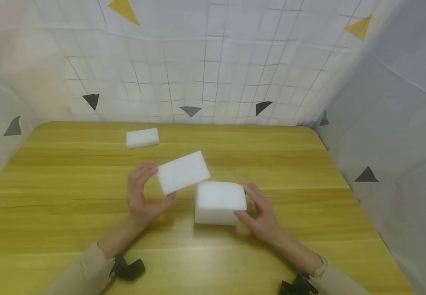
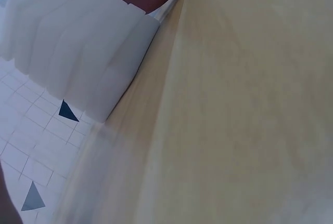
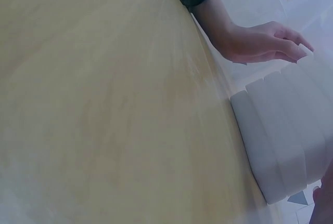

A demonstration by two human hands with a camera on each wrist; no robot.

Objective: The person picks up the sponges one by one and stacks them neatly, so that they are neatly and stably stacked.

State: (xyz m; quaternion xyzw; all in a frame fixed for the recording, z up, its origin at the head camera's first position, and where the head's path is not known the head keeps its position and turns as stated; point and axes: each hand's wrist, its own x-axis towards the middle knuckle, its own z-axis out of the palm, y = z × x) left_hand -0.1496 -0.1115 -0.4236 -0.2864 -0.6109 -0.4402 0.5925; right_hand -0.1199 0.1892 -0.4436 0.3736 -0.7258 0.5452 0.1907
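In the head view my left hand [image 1: 141,203] pinches a white sponge block [image 1: 183,172] between thumb and fingers, tilted and slightly left of a stack of white sponge blocks [image 1: 219,201]. My right hand [image 1: 266,219] grips the right side of that stack, fingers at the top far corner and thumb on the near side. Both wrist views show several layers in the stack [image 2: 78,47], their edges a little uneven. From the right wrist, the left hand [image 3: 260,42] appears beyond the stack [image 3: 281,135], its fingertips at a white block's edge.
Another white sponge block [image 1: 143,138] lies alone near the back left of the wood-grain table [image 1: 69,172]. White sheets with grid lines and triangle marks [image 1: 191,110] rise behind the table and along both sides. Dark straps [image 1: 128,268] sit at the wrists.
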